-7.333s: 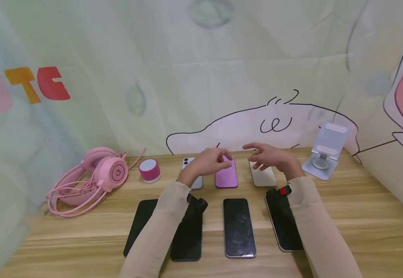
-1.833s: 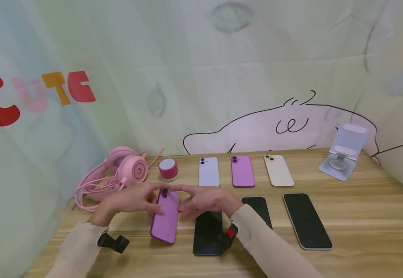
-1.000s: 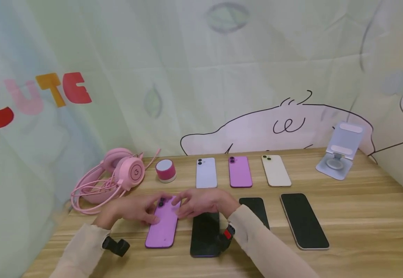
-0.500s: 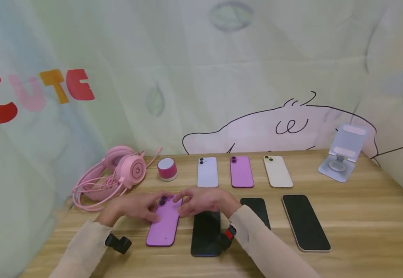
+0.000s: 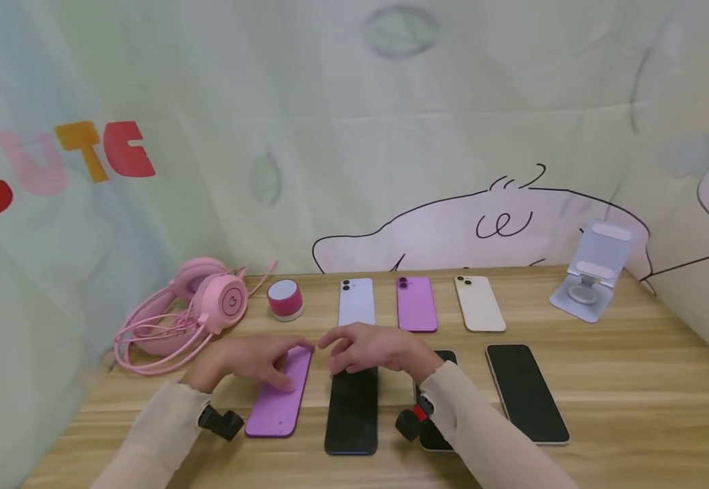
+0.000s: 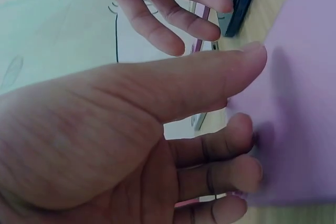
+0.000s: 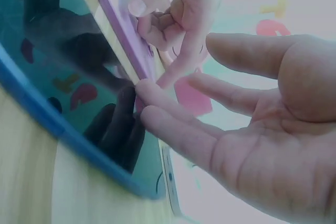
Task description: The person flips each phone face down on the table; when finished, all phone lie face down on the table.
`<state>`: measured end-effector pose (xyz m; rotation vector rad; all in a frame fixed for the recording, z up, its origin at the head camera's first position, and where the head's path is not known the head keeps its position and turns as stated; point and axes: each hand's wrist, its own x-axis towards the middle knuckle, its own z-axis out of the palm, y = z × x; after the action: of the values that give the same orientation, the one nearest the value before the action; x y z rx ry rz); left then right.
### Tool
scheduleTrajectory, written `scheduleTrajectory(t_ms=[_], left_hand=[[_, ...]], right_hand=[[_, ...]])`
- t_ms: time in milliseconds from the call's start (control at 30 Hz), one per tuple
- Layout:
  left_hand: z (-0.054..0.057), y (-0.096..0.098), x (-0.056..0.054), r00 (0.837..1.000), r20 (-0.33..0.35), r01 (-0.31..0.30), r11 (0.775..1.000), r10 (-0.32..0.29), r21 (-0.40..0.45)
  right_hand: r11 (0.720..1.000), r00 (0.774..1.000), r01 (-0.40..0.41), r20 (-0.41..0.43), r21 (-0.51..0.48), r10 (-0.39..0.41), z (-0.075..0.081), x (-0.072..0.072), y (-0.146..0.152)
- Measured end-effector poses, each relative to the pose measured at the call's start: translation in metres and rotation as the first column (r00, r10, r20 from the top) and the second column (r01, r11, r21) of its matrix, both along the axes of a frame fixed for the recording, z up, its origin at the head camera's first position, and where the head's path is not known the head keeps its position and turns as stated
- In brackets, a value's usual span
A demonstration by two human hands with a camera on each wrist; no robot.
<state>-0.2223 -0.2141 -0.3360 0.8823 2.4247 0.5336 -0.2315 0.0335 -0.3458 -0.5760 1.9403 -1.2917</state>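
My left hand [image 5: 259,360] is over the far left part of a purple smartphone [image 5: 278,407] that lies back up on the table. Its thumb is stretched out and its other fingers are loosely bent at the phone's edge, as the left wrist view shows. To the right, a black-screened smartphone [image 5: 352,414] lies face up. At that phone's far end is my right hand [image 5: 373,350], its fingers extended and the fingertips [image 7: 149,116] at the edge; firm contact cannot be told. The purple phone's camera end is hidden by my left hand.
Behind stand a pale blue phone [image 5: 356,302], a second purple phone [image 5: 417,305] and a cream phone [image 5: 481,305]. Face-up phones [image 5: 525,394] lie at the right, one partly under my sleeve. Pink headphones [image 5: 214,302], a pink-and-white cylinder [image 5: 284,300] and a folding stand [image 5: 599,258] flank them.
The left front phone was black side up earlier, then held raised with its purple back showing, and now lies flat. My right hand has shifted from it to the neighbouring black-screened phone.
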Motion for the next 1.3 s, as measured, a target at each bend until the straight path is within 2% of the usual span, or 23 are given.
scheduleTrajectory(t_ms=[333, 500, 700, 900, 933, 1100, 1133, 1167, 1300], left_hand=[[0.001, 0.032, -0.004, 0.999, 0.011, 0.041, 0.998, -0.040, -0.043], [0.004, 0.049, -0.009, 0.998, 0.016, 0.057, 0.996, -0.056, -0.075], [0.005, 0.067, -0.010, 0.999, 0.051, 0.021, 0.995, -0.016, -0.095], [0.001, 0.071, -0.010, 0.997, 0.071, 0.023, 0.994, -0.016, -0.107], [-0.004, 0.068, -0.013, 0.997, 0.062, 0.054, 0.993, -0.048, -0.100], [-0.005, 0.070, -0.012, 0.994, 0.047, 0.100, 0.992, -0.097, -0.078], [-0.005, 0.071, -0.012, 0.995, 0.033, 0.099, 0.991, -0.096, -0.087], [-0.001, 0.075, -0.008, 0.997, 0.034, 0.066, 0.993, -0.063, -0.101], [-0.002, 0.078, -0.006, 1.000, 0.001, 0.014, 0.990, -0.014, -0.138]], right_hand=[[0.999, 0.999, 0.044, -0.016, 0.008, -0.044, -0.002, 0.000, 0.032], [0.998, 0.999, 0.049, 0.012, 0.033, -0.049, -0.004, -0.004, 0.044], [0.995, 0.999, 0.035, 0.009, 0.091, -0.036, 0.003, -0.001, 0.051], [0.983, 1.000, -0.016, -0.018, 0.181, 0.020, 0.011, 0.001, 0.054], [0.982, 1.000, -0.022, -0.010, 0.186, 0.024, 0.011, 0.002, 0.054], [0.985, 0.998, -0.027, 0.055, 0.172, 0.018, 0.009, 0.002, 0.052], [0.986, 0.998, -0.022, 0.066, 0.166, 0.012, 0.008, 0.002, 0.052], [0.987, 0.997, -0.018, 0.073, 0.160, 0.006, 0.007, 0.001, 0.052], [0.988, 0.996, 0.037, 0.079, 0.150, -0.050, 0.004, 0.000, 0.052]])
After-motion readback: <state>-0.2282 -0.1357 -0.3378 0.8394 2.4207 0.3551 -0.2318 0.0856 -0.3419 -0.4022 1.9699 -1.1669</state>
